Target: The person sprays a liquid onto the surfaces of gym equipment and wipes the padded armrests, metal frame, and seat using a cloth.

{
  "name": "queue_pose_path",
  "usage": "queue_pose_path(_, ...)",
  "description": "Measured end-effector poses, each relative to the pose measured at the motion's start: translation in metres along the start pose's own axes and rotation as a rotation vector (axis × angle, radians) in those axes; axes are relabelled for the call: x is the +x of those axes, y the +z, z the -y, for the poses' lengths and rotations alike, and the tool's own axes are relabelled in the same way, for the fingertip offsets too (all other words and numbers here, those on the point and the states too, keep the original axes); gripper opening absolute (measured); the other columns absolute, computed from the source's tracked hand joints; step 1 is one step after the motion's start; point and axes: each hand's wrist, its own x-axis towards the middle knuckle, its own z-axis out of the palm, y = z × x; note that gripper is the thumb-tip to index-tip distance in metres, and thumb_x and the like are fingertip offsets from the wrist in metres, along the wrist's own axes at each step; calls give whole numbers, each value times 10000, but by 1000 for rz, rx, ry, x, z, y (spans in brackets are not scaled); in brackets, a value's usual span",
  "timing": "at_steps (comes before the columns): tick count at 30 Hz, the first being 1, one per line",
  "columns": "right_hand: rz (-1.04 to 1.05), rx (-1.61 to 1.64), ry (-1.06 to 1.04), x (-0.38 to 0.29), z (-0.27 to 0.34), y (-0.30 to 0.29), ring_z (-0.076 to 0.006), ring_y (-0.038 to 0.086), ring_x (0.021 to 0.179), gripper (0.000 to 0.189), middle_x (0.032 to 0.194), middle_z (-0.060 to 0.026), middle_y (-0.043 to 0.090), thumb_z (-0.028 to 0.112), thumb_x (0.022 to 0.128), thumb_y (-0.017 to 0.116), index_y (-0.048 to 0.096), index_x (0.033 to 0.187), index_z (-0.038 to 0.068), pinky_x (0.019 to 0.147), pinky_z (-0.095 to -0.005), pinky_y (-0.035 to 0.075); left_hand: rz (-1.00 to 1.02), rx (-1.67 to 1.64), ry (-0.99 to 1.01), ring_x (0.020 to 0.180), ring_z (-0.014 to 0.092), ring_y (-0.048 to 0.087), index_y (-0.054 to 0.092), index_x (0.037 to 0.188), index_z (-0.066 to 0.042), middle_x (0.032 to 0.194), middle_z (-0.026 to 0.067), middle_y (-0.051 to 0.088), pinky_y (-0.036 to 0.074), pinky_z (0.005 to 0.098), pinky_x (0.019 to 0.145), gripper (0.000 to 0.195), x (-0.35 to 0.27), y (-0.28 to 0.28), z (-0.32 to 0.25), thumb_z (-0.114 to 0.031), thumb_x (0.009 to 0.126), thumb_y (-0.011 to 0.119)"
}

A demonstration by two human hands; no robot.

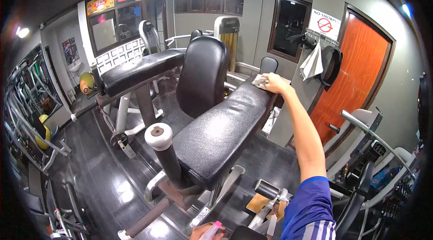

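Note:
My right hand (276, 83) presses a crumpled white cloth (259, 81) onto the far end of a black padded pad (216, 128) on a gym machine. The arm reaches out along the pad's right side. Low at the bottom edge, my left hand (199, 231) grips a clear bottle with a pink top (213, 230); most of the bottle is cut off. A dark post with a white rounded cap (158, 136) rises at the pad's near left corner. Behind the pad stands an upright black backrest (203, 75).
A second black pad (143, 69) lies beyond the backrest, to the left. Metal legs and a bar (149, 218) stick out low over the dark floor (98, 169). On the right are an orange wooden door (351, 70) and another machine's metal frame (375, 141).

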Motion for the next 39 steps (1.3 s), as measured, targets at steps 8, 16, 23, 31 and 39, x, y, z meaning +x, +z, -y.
queue_pose_path(8, -158, 60, 28, 17, -3, -18, -311, 632, 946, 325, 1006, -170, 652, 179, 762, 611, 624, 1076, 92, 819, -397, 511, 42, -138, 0, 541, 160, 569, 567, 1137, -43, 788, 95, 630, 457, 282, 495, 322, -12, 7, 17, -35, 820, 621)
queue_pose_path(16, 29, -141, 42, 19, 65, 20, -334, 574, 1039, 379, 1082, -157, 612, 222, 748, 648, 602, 1114, 133, 898, -402, 465, 2, -368, -380, 553, 137, 575, 616, 972, -16, 738, 85, 634, 467, 268, 514, 144, -16, 5, -6, -55, 834, 603)
queue_pose_path(23, 90, 34, -300, -18, 99, 6, -332, 615, 921, 247, 968, -190, 643, 94, 722, 595, 629, 961, 39, 819, -404, 492, 101, -339, -336, 554, 147, 587, 617, 1001, -23, 777, 99, 639, 469, 272, 537, 190, -5, 5, -11, -24, 811, 614)
queue_pose_path(31, 195, 295, -344, -65, 157, -40, -336, 633, 893, 322, 954, -196, 654, 109, 764, 595, 611, 1078, 41, 794, -384, 487, 189, -268, -314, 672, 135, 657, 643, 982, -31, 782, 53, 671, 506, 248, 612, 233, -1, 7, 3, -112, 773, 707)
queue_pose_path(39, -34, -67, 89, -29, 29, -2, -348, 591, 985, 358, 1040, -166, 629, 153, 779, 558, 597, 1130, 211, 864, -448, 471, -58, -191, -45, 516, 119, 562, 615, 987, -30, 748, 78, 622, 451, 270, 476, 179, 3, 4, -23, -3, 810, 608)
